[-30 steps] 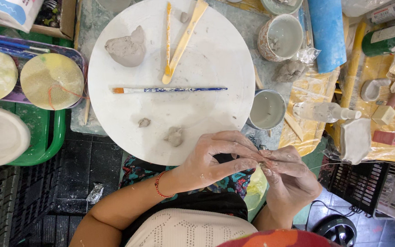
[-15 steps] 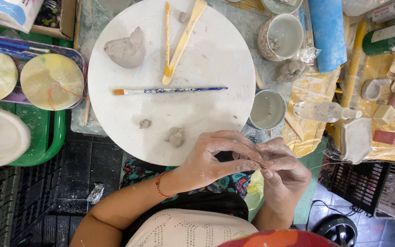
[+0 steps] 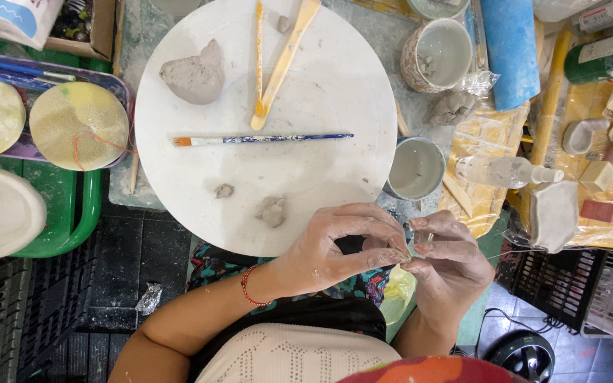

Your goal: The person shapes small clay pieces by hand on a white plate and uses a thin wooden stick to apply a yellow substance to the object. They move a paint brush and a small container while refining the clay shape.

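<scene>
Fingers [image 3: 391, 257] of both hands pinch something tiny, perhaps clay, beyond the round board's [image 3: 335, 78] edge.

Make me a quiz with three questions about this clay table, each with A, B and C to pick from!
1. Where does the paintbrush lie?
A. on the round board
B. in a cup
C. on the floor

2. How many wooden tools lie on the board above the brush?
A. two
B. five
C. none

3. What are the left hand and right hand doing?
A. resting flat on the board
B. pinching a small bit of clay between the fingertips, together
C. holding the brush

Answers:
1 A, the brush lies across the middle of the white board.
2 A, a thin stick and a wider one lie side by side.
3 B, both hands meet at the board's near edge, fingertips on the small bit.
</scene>
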